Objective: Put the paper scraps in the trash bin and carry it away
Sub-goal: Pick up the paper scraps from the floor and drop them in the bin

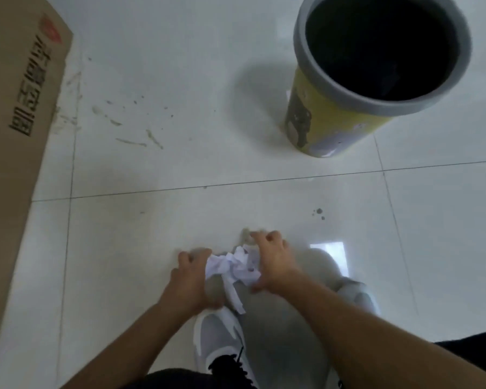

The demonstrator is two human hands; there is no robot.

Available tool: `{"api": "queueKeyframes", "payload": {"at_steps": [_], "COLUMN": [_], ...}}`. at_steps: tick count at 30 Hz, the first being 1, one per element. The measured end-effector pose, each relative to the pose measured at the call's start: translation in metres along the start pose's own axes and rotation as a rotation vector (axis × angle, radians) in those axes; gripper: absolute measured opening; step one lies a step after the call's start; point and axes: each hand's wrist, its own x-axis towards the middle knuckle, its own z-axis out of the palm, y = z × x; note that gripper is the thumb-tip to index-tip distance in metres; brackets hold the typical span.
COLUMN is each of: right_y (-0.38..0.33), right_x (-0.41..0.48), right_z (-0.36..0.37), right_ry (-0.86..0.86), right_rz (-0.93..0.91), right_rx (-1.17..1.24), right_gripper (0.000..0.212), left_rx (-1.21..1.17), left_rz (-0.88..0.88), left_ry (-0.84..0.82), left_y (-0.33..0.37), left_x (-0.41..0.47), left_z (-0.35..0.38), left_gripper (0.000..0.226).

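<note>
White paper scraps (233,269) form a crumpled bunch low over the tiled floor, pressed between my two hands. My left hand (192,277) cups the bunch from the left and my right hand (272,261) presses on it from the right, fingers curled. One strip dangles down from the bunch. The trash bin (320,119), yellow with a grey rim and a dark inside, stands upright on the floor at the upper right, well beyond my hands.
A large brown cardboard box (14,130) with printed characters lies along the left side. My grey and white shoes (216,335) are just below my hands. The white floor tiles (157,153) carry smudges and small stains.
</note>
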Motion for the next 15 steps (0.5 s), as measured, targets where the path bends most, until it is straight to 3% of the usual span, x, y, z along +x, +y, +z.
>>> {"api": "queueKeyframes", "payload": {"at_steps": [5, 8, 10, 13, 15], "right_y": [-0.004, -0.010, -0.013, -0.021, -0.034], "right_x": [-0.007, -0.004, 0.000, 0.010, 0.016], "right_z": [0.053, 0.058, 0.051, 0.021, -0.015], "right_ry": [0.033, 0.072, 0.097, 0.080, 0.102], "right_rz": [0.141, 0.121, 0.079, 0.058, 0.036], "right_rx": [0.045, 0.231, 0.248, 0.221, 0.219], "right_gripper": [0.108, 0.074, 0.054, 0.058, 0.067], "left_rx": [0.076, -0.010, -0.125, -0.175, -0.189], "left_rz": [0.097, 0.208, 0.178, 0.141, 0.157], "left_ry": [0.064, 0.059, 0.100, 0.107, 0.199], "left_y": [0.022, 0.033, 0.038, 0.057, 0.072], "left_x": [0.016, 0.023, 0.030, 0.033, 0.034], "left_z": [0.023, 0.029, 0.028, 0.003, -0.028], "left_gripper": [0.096, 0.068, 0.046, 0.035, 0.032]}}
